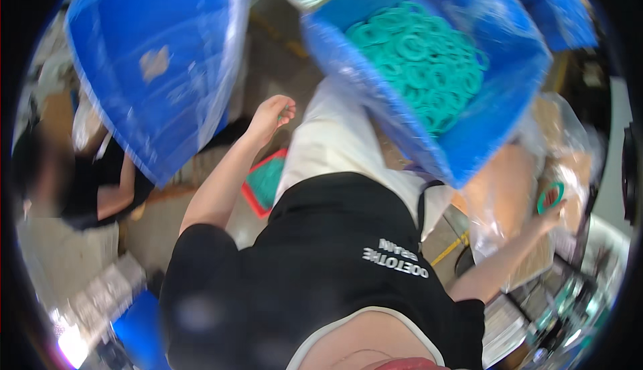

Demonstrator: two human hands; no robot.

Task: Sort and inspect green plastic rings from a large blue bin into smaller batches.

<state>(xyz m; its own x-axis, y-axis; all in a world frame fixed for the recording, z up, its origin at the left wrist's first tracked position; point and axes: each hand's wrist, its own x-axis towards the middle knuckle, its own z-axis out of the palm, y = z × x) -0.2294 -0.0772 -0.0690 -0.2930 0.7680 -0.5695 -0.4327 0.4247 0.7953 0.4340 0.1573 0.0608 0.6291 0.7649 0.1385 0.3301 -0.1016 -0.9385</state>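
My right hand [552,216], stretched out to the right, grips a green ring [540,200] by its lower edge. The ring is held above plastic-wrapped cardboard, and something reddish shows through its middle. My left hand [270,118] is raised in front of me on the left with its fingers curled closed. A hint of green shows at those fingers, too small to name. Many loose teal rings [429,62] are heaped in a blue bin lined with clear plastic [479,152], ahead of me to the right.
Another plastic-lined blue bin [181,82] stands ahead on the left, with a tan patch inside. Between my left arm and leg is a red-rimmed tray [253,199] with green contents. Cardboard boxes under plastic [502,189] stand at right. Another person's arm [117,199] shows at far left.
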